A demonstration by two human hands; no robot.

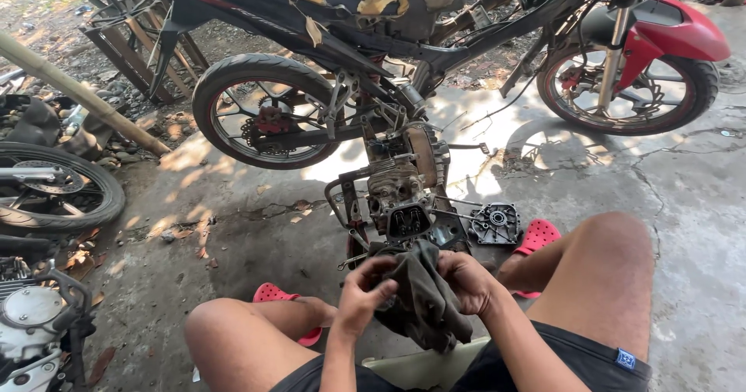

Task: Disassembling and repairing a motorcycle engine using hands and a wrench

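Observation:
My left hand (365, 289) and my right hand (465, 279) both grip a dark, greasy rag (423, 299) held between my knees, fingers closed into its folds. Whatever the rag wraps is hidden. Just beyond my hands stands a motorcycle engine (400, 194) with its cylinder head opening facing me, hanging under a stripped motorcycle frame (373, 27). A grey engine cover (496, 223) lies on the concrete to the right of the engine.
Rear wheel (264, 112) and front wheel with red fender (629, 81) stand on cracked concrete. Red clog sandals (536, 236) are on my feet. A loose wheel (54, 186) and another engine (31, 322) sit at left, with a bamboo pole (78, 89) behind.

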